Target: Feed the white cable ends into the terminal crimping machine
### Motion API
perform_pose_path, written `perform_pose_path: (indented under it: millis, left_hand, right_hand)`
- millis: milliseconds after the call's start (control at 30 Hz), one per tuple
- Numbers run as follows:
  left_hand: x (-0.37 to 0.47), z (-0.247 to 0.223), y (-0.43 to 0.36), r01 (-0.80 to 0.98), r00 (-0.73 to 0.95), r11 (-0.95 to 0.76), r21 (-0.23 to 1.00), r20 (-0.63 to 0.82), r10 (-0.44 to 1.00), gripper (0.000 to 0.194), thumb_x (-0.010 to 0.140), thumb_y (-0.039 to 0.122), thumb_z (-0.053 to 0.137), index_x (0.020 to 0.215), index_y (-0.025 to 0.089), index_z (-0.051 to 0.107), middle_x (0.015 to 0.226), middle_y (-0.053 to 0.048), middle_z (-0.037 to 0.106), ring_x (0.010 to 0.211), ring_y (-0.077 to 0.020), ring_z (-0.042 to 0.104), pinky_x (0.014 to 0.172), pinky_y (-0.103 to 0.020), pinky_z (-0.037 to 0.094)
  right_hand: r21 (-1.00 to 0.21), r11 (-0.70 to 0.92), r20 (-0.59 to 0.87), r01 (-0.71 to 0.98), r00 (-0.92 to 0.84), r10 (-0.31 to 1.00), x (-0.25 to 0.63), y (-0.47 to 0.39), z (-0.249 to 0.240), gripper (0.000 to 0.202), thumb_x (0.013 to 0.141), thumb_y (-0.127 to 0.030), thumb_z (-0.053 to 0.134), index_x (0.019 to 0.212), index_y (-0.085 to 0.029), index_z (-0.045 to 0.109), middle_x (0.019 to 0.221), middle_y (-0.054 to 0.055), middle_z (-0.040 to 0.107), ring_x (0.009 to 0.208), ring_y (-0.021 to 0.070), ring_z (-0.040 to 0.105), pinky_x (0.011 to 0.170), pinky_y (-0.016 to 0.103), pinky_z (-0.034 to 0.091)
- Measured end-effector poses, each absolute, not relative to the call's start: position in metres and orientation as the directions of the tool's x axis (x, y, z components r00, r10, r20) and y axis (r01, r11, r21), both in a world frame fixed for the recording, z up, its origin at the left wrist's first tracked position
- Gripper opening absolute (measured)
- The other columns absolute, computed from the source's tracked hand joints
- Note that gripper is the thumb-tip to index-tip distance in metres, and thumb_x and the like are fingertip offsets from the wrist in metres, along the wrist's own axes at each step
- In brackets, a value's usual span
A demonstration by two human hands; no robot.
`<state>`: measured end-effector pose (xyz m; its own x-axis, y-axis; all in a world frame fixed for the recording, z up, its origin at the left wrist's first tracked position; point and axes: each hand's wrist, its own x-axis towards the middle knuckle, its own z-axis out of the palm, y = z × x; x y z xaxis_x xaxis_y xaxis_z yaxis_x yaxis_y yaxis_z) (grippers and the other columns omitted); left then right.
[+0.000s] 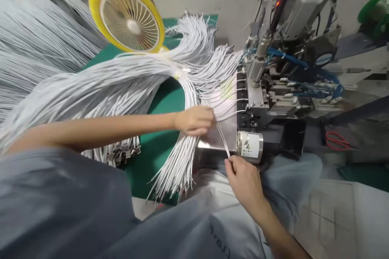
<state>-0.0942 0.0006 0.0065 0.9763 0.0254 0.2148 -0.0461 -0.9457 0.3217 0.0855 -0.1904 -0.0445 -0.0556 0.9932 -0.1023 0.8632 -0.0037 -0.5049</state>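
Two hands [197, 120] [245, 178], set apart, grip white wires [223, 139] near a labelled metal can [251, 145], contents unclear.

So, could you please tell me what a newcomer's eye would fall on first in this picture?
Probably the bright yellow-rimmed fan at the upper left, just beyond the pale cables sweeping across the green table. Next would likely be the metal machine with blue tubes at the upper right, then the right hand pinching pale strands below centre.
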Motion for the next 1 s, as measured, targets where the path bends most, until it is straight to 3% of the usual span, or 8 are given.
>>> perform_pose_path:
  millis: [100, 200, 333, 400, 500, 633, 800, 1000]
  left_hand:
    - [-0.050, 0.019, 0.024, -0.084, 0.922, -0.971, 0.225, 0.388, 0.010, 0.075, 0.089, 0.058, 0.000, 0.078, 0.019, 0.063, 0.073, -0.008, 0.059, 0.073, -0.0163, 0.059, 0.068, -0.032, 0.045]
    - [-0.016, 0.023, 0.028, -0.217, 0.805, -0.965, 0.147, 0.586, -0.092, 0.069, 0.093, 0.050, -0.001, 0.075, 0.020, 0.059, 0.072, -0.005, 0.056, 0.068, -0.0129, 0.056, 0.062, -0.029, 0.041]
    - [-0.002, 0.006, 0.010, -0.309, 0.713, -0.938, 0.158, 0.691, -0.119, 0.056, 0.096, 0.038, 0.009, 0.069, 0.019, 0.054, 0.066, -0.002, 0.054, 0.058, -0.0102, 0.051, 0.054, -0.026, 0.036]
    - [-0.002, -0.007, -0.004, -0.335, 0.727, -0.929, 0.157, 0.670, -0.149, 0.050, 0.096, 0.040, 0.020, 0.066, 0.020, 0.054, 0.064, 0.000, 0.053, 0.053, -0.0087, 0.047, 0.049, -0.025, 0.033]
    - [-0.002, -0.020, -0.021, -0.331, 0.792, -0.936, 0.123, 0.575, -0.205, 0.045, 0.093, 0.044, 0.033, 0.060, 0.019, 0.052, 0.060, 0.001, 0.051, 0.050, -0.0085, 0.045, 0.046, -0.025, 0.031]
    - [0.000, -0.022, -0.023, 0.010, 0.863, -0.979, 0.204, 0.493, 0.112, 0.036, 0.091, 0.028, 0.036, 0.063, 0.016, 0.055, 0.062, -0.003, 0.055, 0.057, -0.0118, 0.050, 0.050, -0.026, 0.036]
    - [-0.001, -0.020, -0.005, 0.114, 0.900, -0.882, 0.457, 0.327, 0.286, 0.026, 0.086, 0.024, 0.042, 0.070, 0.014, 0.060, 0.069, -0.003, 0.057, 0.063, -0.0125, 0.054, 0.057, -0.024, 0.041]
    - [0.003, -0.029, 0.011, 0.005, 0.878, -0.806, 0.592, 0.383, 0.287, 0.027, 0.092, 0.020, 0.037, 0.093, 0.014, 0.063, 0.076, -0.004, 0.058, 0.070, -0.0122, 0.056, 0.061, -0.022, 0.044]
  right_hand:
    - [-0.514, -0.129, -0.087, 0.848, 0.099, 0.991, 0.084, -0.198, -0.052, 0.027, 0.090, -0.036, 0.042, 0.082, -0.017, 0.060, 0.068, 0.003, 0.067, 0.054, 0.0163, 0.059, 0.052, 0.026, 0.029]
    - [-0.556, -0.213, -0.125, 0.803, 0.172, 0.977, 0.080, -0.193, -0.055, 0.027, 0.089, -0.037, 0.043, 0.091, -0.017, 0.060, 0.071, 0.004, 0.069, 0.058, 0.0170, 0.062, 0.055, 0.025, 0.034]
    - [-0.605, -0.238, -0.252, 0.760, 0.102, 0.962, 0.068, -0.181, -0.057, 0.032, 0.090, -0.034, 0.041, 0.069, -0.018, 0.059, 0.056, 0.002, 0.064, 0.052, 0.0145, 0.058, 0.052, 0.023, 0.034]
    - [-0.584, -0.209, -0.249, 0.784, 0.072, 0.966, 0.063, -0.179, -0.055, 0.036, 0.090, -0.030, 0.041, 0.059, -0.018, 0.056, 0.051, 0.002, 0.060, 0.048, 0.0137, 0.054, 0.049, 0.024, 0.031]
    - [-0.540, -0.148, -0.144, 0.828, 0.082, 0.986, 0.069, -0.180, -0.046, 0.030, 0.086, -0.027, 0.045, 0.064, -0.017, 0.061, 0.055, 0.004, 0.062, 0.051, 0.0153, 0.055, 0.051, 0.025, 0.033]
    - [-0.640, -0.124, 0.014, 0.759, 0.172, 0.985, 0.104, -0.168, -0.031, 0.021, 0.086, -0.026, 0.048, 0.075, -0.017, 0.064, 0.069, 0.004, 0.064, 0.061, 0.0143, 0.057, 0.058, 0.024, 0.040]
    - [-0.842, -0.122, 0.136, 0.525, 0.425, 0.895, 0.135, -0.125, -0.027, 0.015, 0.079, -0.029, 0.059, 0.071, -0.017, 0.062, 0.062, -0.001, 0.057, 0.055, 0.0111, 0.051, 0.052, 0.023, 0.039]
    - [-0.970, 0.085, 0.201, 0.229, 0.549, 0.812, 0.128, -0.092, -0.034, 0.016, 0.078, -0.025, 0.060, 0.064, -0.017, 0.061, 0.061, -0.002, 0.054, 0.056, 0.0097, 0.049, 0.052, 0.023, 0.039]
